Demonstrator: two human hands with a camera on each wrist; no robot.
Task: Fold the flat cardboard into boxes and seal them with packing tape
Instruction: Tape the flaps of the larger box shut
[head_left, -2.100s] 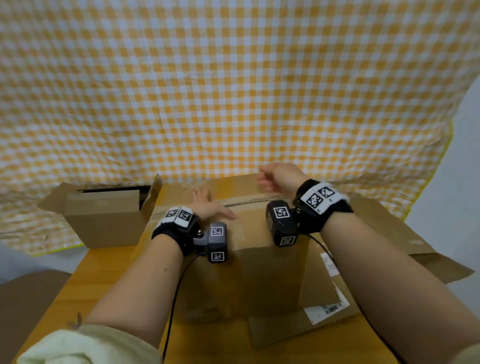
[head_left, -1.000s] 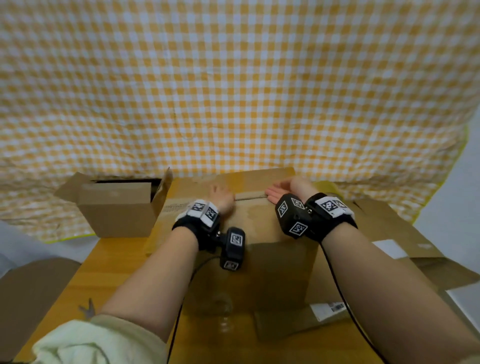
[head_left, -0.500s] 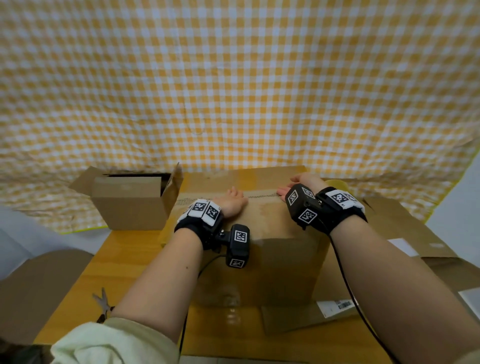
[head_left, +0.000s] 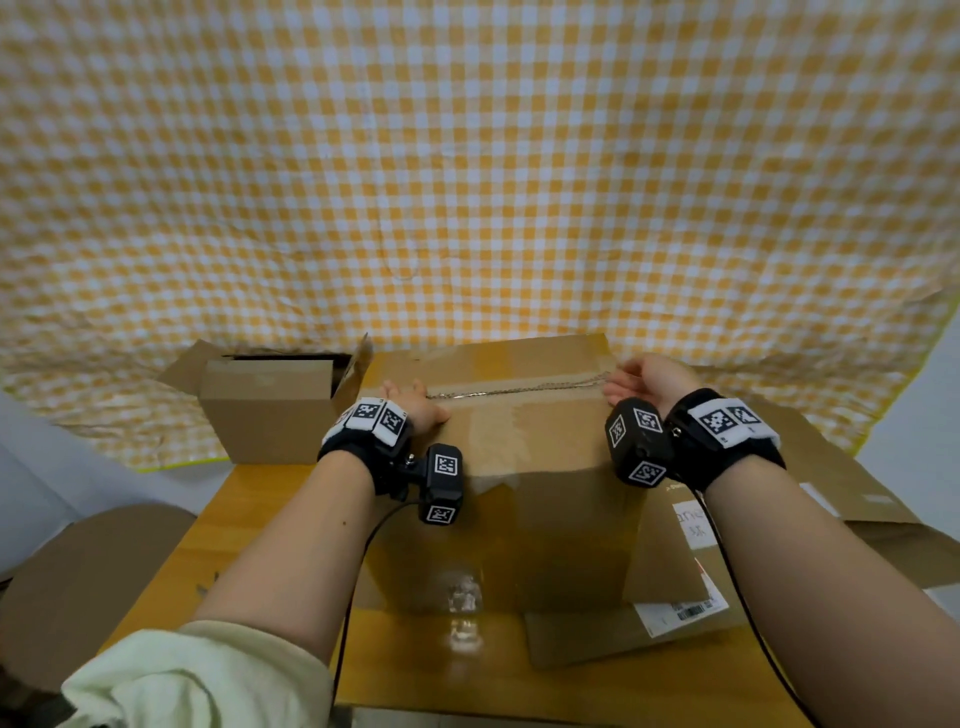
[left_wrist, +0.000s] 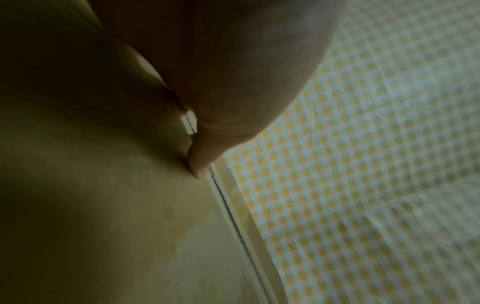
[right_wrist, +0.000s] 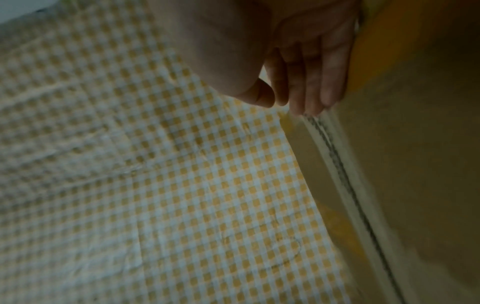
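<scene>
A checked yellow cloth (head_left: 467, 182) hangs behind a wooden table (head_left: 234, 519) where a large cardboard box (head_left: 519, 467) stands folded, its top flaps meeting at a centre seam. The left hand (head_left: 415, 402) lies flat and open on the seam's left end; the right hand (head_left: 644, 379) rests straight-fingered at its right end. A smaller box (head_left: 265, 410) sits open-topped to the left. No tape roll is visible; sealing appears unfinished.

Yellow-white checked cloth (head_left: 467, 182) hangs behind; wooden table (head_left: 223, 525) below; brown chair seat (head_left: 78, 582) at left.
</scene>
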